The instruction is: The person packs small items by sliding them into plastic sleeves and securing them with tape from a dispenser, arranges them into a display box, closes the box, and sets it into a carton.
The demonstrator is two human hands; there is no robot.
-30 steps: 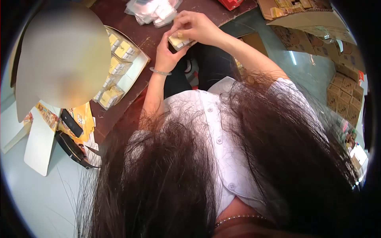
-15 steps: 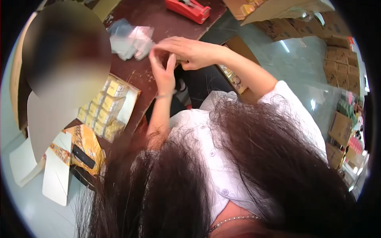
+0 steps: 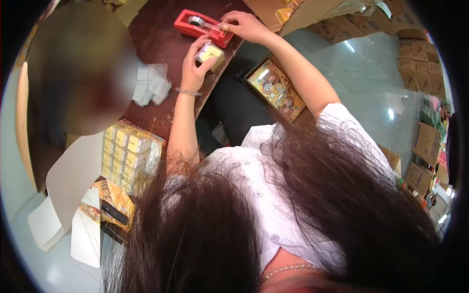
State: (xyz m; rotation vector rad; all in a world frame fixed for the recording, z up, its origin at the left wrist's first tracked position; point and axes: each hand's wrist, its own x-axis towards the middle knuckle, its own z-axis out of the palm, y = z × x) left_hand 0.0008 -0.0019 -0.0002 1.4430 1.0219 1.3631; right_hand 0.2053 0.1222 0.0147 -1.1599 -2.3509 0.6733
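My left hand [image 3: 196, 64] grips a small clear plastic box [image 3: 211, 52] with yellow contents, just in front of a red tape dispenser [image 3: 182, 24]. At the dispenser's near right end, the thumb and fingers of my right hand [image 3: 246, 28] are pinched at the end of the clear tape [image 3: 211, 26]. The tape runs from the roll [image 3: 196, 21] toward those fingers. The exact pinch point is partly hidden by my fingertips.
Clear plastic sleeves [image 3: 154, 84] lie on the dark red table [image 3: 159, 24]. A carton of yellow boxes [image 3: 122, 151] stands at left, near a blurred person [image 3: 83, 151]. A printed box [image 3: 276, 88] sits right of my legs; stacked cartons [image 3: 420, 63] stand farther right.
Both hands have moved up to the tape dispenser and apart from each other. The small box now shows in my left hand, and my right hand has reached the tape. The view has shifted.
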